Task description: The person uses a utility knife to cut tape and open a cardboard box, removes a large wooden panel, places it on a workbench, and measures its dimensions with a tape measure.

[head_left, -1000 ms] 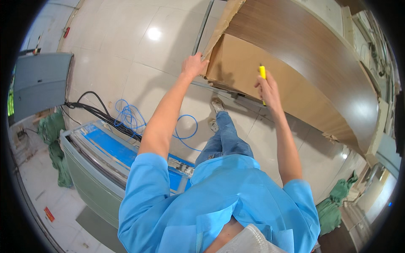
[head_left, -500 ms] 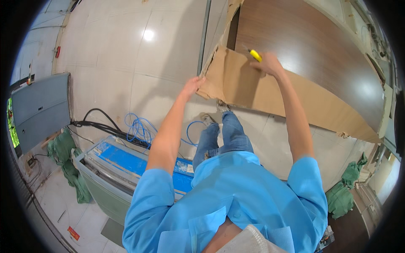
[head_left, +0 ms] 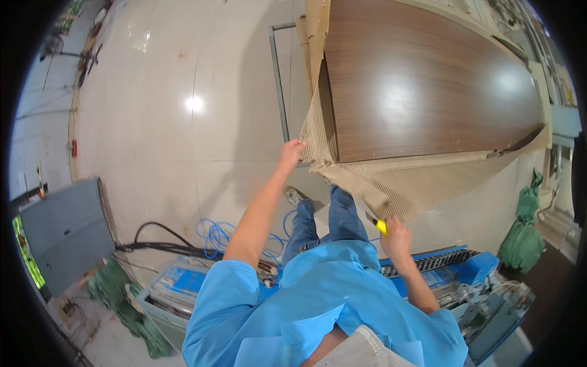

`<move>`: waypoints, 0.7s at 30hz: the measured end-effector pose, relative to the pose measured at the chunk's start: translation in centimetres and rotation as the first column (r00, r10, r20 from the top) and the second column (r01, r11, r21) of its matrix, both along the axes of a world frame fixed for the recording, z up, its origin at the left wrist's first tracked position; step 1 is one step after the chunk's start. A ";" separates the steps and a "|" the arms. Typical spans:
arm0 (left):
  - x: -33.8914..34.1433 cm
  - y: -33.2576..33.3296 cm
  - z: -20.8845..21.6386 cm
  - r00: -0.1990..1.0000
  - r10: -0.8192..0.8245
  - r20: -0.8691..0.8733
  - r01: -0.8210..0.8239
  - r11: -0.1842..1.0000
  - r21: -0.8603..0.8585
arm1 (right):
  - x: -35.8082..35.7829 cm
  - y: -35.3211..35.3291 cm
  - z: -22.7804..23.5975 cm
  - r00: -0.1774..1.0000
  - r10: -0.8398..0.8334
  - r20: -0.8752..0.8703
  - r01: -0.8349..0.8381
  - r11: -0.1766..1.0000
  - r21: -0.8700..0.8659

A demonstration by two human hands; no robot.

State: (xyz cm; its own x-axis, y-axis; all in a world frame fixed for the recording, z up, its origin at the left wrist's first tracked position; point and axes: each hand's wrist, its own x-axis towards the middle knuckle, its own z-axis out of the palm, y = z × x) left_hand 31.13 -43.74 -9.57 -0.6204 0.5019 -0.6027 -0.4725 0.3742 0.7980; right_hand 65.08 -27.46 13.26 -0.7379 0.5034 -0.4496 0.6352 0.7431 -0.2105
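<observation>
A dark wood-grain panel (head_left: 422,85) lies in front of me, with torn corrugated cardboard (head_left: 416,183) around its near and left edges. My left hand (head_left: 291,154) is closed on the cardboard's edge near the panel's near left corner. My right hand (head_left: 396,237) is closed around a yellow utility knife (head_left: 381,227), close to my right thigh. Its fingers also meet the lower edge of the cardboard flap, which slopes down toward me with the ribbed side up. Whether they pinch the flap too, I cannot tell.
A grey metal frame (head_left: 278,79) stands left of the panel. Blue cable (head_left: 215,235) and black hoses (head_left: 168,246) lie by my feet. Blue-and-grey machinery (head_left: 483,269) is close behind me on both sides. Green cloth bundles (head_left: 523,248) lie at the right.
The near cardboard flap has come off the panel's top and folded down toward me, baring more wood. My right hand, with the knife, has moved down toward my body.
</observation>
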 end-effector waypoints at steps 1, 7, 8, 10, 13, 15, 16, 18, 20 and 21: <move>0.6 0.0 -0.8 0.998 0.012 -0.058 -0.015 0.998 -0.055 | 2.0 -2.1 -1.5 0.996 -0.063 -0.070 0.062 0.998 -0.010; 0.4 0.7 -3.3 0.997 -0.053 -0.050 0.028 0.910 -0.414 | 6.5 -7.3 -15.9 0.985 -0.163 -0.050 0.157 0.982 -0.108; -0.7 1.8 -2.7 0.985 -0.160 -0.057 0.114 0.869 -0.482 | 6.4 -6.7 -17.6 0.992 -0.122 -0.024 0.119 0.986 -0.119; -3.1 3.9 -0.3 0.881 -0.420 -0.218 0.197 0.744 -0.638 | 6.1 -6.2 -19.4 0.991 -0.043 0.124 0.066 0.979 -0.190; -6.7 10.1 4.5 0.732 -0.355 -0.582 0.096 0.899 -0.428 | 5.9 -5.0 -18.1 0.976 0.198 0.091 -0.169 0.953 -0.251; -9.2 15.6 7.0 0.572 -0.312 -0.758 0.075 0.941 -0.331 | 5.6 -3.9 -16.1 0.961 0.270 0.057 -0.245 0.930 -0.272; -10.3 18.0 7.7 0.502 -0.348 -0.792 0.094 0.932 -0.350 | 5.5 -3.6 -15.0 0.967 0.255 -0.009 -0.245 0.920 -0.306; -11.7 21.3 8.0 0.634 -0.388 -0.669 0.016 0.871 -0.490 | 5.5 -2.9 -13.2 0.947 0.321 0.009 -0.291 0.870 -0.397; -13.0 21.3 6.9 0.730 -0.267 -0.629 -0.023 0.910 -0.414 | 4.4 -1.6 -13.3 0.879 0.474 0.050 -0.419 0.818 -0.395; -14.1 20.3 5.9 0.728 -0.178 -0.662 -0.077 0.938 -0.337 | 3.5 -1.1 -13.9 0.888 0.457 0.044 -0.389 0.800 -0.457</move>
State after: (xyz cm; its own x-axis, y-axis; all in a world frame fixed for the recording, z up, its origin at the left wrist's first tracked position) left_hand 17.05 -23.49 -3.68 -0.9009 0.4027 -0.1618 0.1706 0.6715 0.7211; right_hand 68.53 -28.57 -0.67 -0.7415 -0.1096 -0.6619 0.3266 0.8028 -0.4988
